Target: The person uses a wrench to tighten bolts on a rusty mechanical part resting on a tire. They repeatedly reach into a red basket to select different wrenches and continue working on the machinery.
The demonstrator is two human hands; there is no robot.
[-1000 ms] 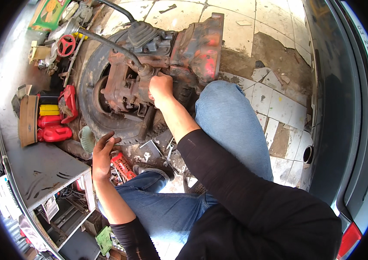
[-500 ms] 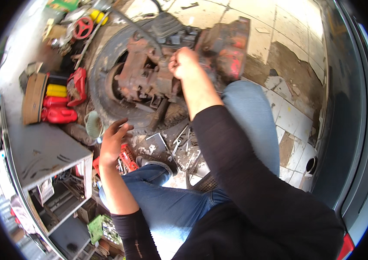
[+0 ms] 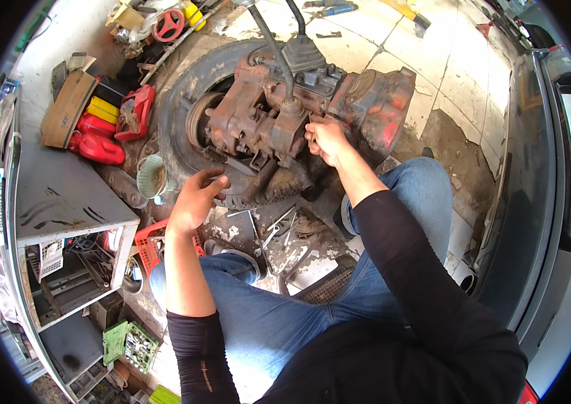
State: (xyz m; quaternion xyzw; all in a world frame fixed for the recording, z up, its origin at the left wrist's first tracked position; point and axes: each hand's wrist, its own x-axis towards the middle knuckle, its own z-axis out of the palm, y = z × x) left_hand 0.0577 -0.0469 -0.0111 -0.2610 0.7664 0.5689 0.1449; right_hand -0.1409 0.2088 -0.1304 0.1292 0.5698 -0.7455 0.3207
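A rusty gearbox (image 3: pixel 258 124) with two tall levers (image 3: pixel 273 42) rests on a worn black tyre (image 3: pixel 172 128) in front of me. My right hand (image 3: pixel 328 140) is at the gearbox's near right side, its fingers curled together by the housing. Whatever they pinch, if anything, is too small to make out. My left hand (image 3: pixel 196 198) hovers at the tyre's near edge, fingers apart and nothing in them. Beside it on the left stands a dirty pale green container (image 3: pixel 152 176). Spanners (image 3: pixel 270 236) lie on the stained floor between my feet.
At left, a grey metal cabinet (image 3: pixel 63 209) holds tools on its shelves. Red containers (image 3: pixel 100 147) and a cardboard box (image 3: pixel 68 111) sit behind it. A red plastic basket (image 3: pixel 147 246) is near my left leg. A dark vehicle (image 3: pixel 524 195) borders the right side.
The view has shifted, so the gearbox sits lower and further right. My right hand has gone from the lever's base to the gearbox's near right side. My left hand remains open near the tyre.
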